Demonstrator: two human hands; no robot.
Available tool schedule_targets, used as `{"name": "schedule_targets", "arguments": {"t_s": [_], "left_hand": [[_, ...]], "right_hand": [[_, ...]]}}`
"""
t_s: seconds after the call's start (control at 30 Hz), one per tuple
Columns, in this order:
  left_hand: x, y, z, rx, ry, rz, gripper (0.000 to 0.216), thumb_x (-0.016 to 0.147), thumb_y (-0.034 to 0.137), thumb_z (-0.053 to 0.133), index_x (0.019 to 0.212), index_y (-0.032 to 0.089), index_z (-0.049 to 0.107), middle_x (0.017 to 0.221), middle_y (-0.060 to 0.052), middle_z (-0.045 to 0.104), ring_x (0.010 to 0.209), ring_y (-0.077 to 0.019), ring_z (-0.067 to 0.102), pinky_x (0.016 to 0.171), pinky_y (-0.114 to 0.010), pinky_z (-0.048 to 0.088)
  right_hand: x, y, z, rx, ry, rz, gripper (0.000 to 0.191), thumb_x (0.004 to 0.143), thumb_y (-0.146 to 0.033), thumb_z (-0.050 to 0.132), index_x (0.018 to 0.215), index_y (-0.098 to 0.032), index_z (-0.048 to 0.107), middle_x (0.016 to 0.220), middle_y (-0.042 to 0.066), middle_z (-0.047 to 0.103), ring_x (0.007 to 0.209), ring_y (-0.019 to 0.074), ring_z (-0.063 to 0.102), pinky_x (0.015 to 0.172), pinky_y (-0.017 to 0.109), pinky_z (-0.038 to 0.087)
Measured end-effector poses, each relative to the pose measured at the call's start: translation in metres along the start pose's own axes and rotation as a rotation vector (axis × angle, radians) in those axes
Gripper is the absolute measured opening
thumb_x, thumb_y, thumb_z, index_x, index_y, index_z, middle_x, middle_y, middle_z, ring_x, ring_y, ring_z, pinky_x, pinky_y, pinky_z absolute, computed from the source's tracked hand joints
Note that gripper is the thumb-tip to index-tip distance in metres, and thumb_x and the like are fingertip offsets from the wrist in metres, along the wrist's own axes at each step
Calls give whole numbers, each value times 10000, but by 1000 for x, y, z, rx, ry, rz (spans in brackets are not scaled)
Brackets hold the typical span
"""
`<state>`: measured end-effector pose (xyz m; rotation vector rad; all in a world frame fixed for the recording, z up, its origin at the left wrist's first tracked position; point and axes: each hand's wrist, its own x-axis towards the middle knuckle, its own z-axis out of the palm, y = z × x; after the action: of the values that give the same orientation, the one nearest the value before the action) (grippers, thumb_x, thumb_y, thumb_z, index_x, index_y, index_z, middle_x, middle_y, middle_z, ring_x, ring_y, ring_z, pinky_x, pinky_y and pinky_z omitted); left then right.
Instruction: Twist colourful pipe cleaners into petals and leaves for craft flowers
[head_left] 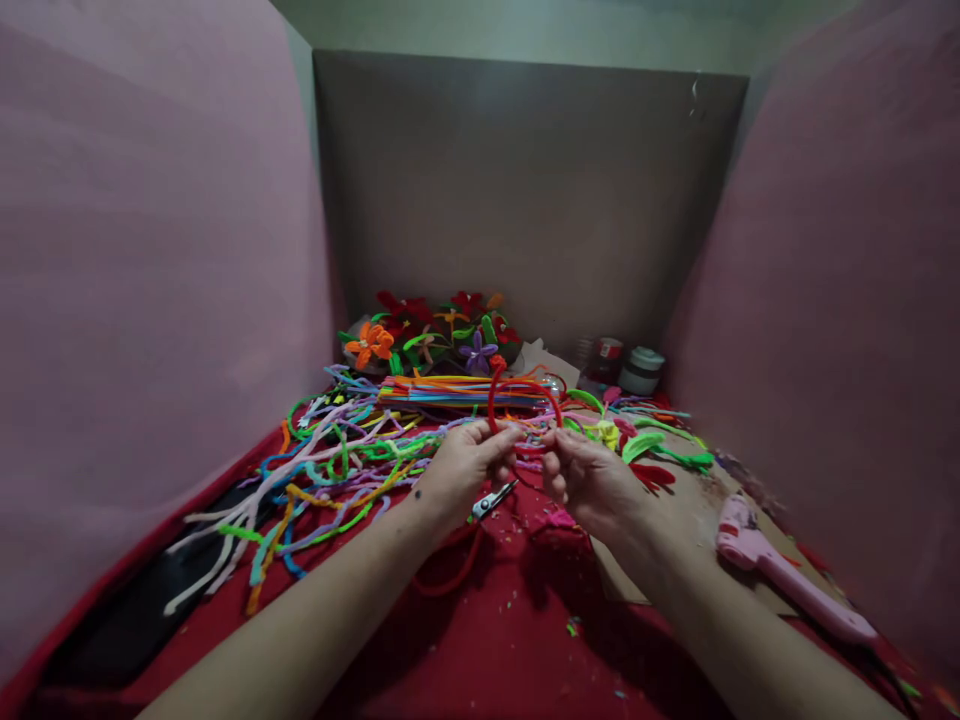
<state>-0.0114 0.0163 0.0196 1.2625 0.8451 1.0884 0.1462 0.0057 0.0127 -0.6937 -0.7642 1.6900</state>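
Pipe cleaners [450, 391] suggest a craft workspace.

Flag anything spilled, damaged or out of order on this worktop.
Small scraps litter the red cloth below the looped red pipe cleaner, and the loose pipe cleaners on the left sprawl in a tangle, untidy beside the neat bundle. Nothing looks plainly damaged.

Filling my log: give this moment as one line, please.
left hand, right hand: pinching red pipe cleaner; shape: arched between hands; pink glue gun: lying at right
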Motion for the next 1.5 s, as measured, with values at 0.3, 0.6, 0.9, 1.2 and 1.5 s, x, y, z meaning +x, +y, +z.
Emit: {"name": "schedule_targets", "arguments": {"t_s": [0.3,0.6,0.9,1.2,1.5], "left_hand": [[12,-5,14,-21,65,-37,216,658,306,692,697,109,612,482,25,530,351,-38,427,342,-153,295],[39,-4,46,-335,69,-107,86,742,154,597,708,76,604,559,-16,555,440,-63,509,392,-164,421],[43,-17,39,-173,-42,-121,257,641,300,721,741,109,580,491,52,474,360,-25,384,309,-135,265],[32,-13,32,-50,-148,3,242,695,341,667,724,122,571,463,42,528,340,-58,452,364,-177,347],[42,0,17,-203,131,114,224,657,289,697,695,117,558,445,33,535,318,-62,436,325,-170,338]], "right_hand": [[3,-10,-19,-173,-45,-138,224,650,-292,705,770,-109,659,592,18,607,438,67,493,372,168,350],[4,-5,-34,-223,60,-198,247,618,-328,701,730,-114,648,587,-1,577,417,59,461,355,173,333],[1,0,-37,-458,45,-88,175,670,-297,602,652,-124,625,411,-45,459,329,58,354,323,192,258],[-3,2,-29,-564,-43,-29,209,678,-345,610,672,-137,623,490,-31,510,384,63,433,357,178,312],[-5,11,-30,-483,-38,7,195,648,-314,621,620,-121,629,394,-55,449,300,26,306,312,170,174]]}}
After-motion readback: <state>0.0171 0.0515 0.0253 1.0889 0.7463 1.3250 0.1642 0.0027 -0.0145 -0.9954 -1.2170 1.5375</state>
